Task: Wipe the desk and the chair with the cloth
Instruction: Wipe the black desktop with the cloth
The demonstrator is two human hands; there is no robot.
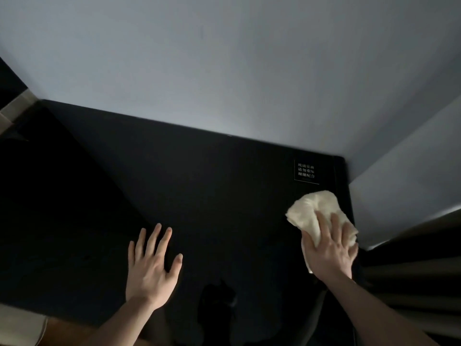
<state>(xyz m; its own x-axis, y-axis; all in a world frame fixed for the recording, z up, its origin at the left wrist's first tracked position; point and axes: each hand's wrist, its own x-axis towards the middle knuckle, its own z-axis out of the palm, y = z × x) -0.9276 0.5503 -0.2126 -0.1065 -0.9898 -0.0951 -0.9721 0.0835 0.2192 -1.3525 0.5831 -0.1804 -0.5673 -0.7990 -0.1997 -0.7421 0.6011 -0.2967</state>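
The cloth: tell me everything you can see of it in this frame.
The cloth is cream-coloured, soft and towel-like, bunched into a crumpled wad. It lies on the dark desk near its right edge, just below a small printed label. The right hand presses on it, fingers spread over its near half; its far part shows beyond the fingertips.

The desk (212, 186) is black and glossy, its far edge against a pale wall, its right end in a corner. A small label with white characters sits near its far right corner. The cloth (314, 211) is cream, soft and crumpled, lying flat on the desk's right end just below the label, partly covered by a hand. The chair cannot be made out.
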